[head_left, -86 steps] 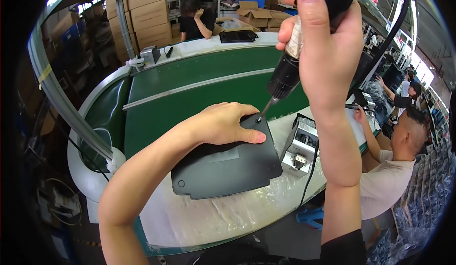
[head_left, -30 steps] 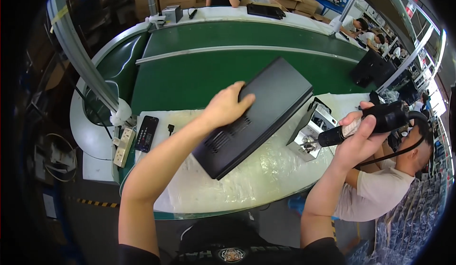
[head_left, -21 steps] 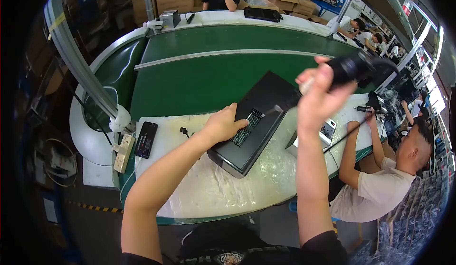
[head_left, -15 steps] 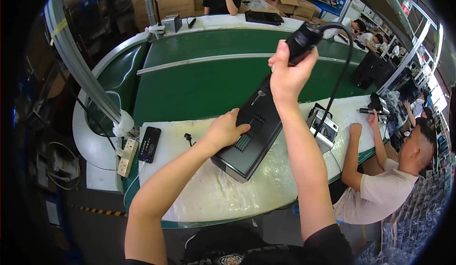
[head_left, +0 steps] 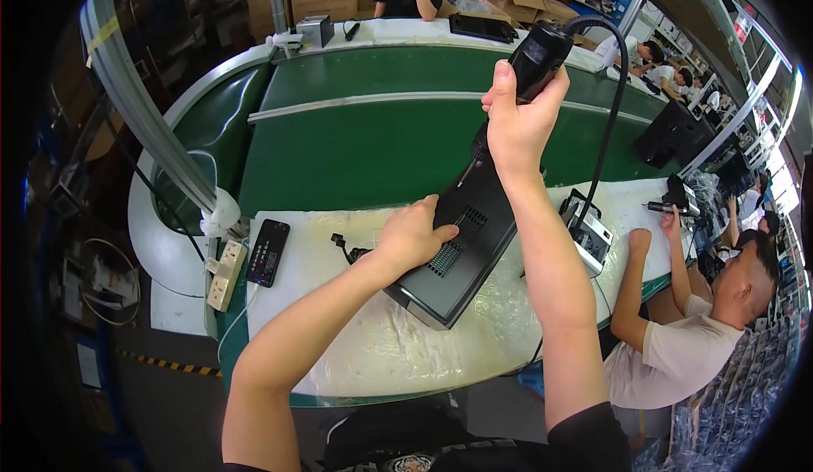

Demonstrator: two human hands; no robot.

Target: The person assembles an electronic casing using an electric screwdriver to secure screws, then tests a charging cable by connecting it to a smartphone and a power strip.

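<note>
My right hand [head_left: 523,129] is wrapped round a black corded electric screwdriver [head_left: 542,49], held tilted. Its thin bit points down toward the upper part of a long black casing [head_left: 423,292] with vent slots and a grid of small holes. Whether the bit touches the casing or a screw, I cannot tell. With fingers over the casing's left edge and the thumb on its top face, my left hand [head_left: 411,237] grips it. The casing's far end is partly hidden behind my right hand and the screwdriver. A short black cable with a plug [head_left: 340,242] lies beside my left wrist.
A phone [head_left: 268,252] and a power strip [head_left: 226,276] are at the left of the white-covered bench [head_left: 339,370]. A white-and-black device [head_left: 594,239] stands right of my forearm. Beyond runs a green conveyor [head_left: 356,150]. A co-worker [head_left: 686,336] sits at the right.
The casing has shifted slightly right together with my left hand, and more of the short cable shows. The screwdriver's shaft shows more clearly; the whole view has turned a little.
</note>
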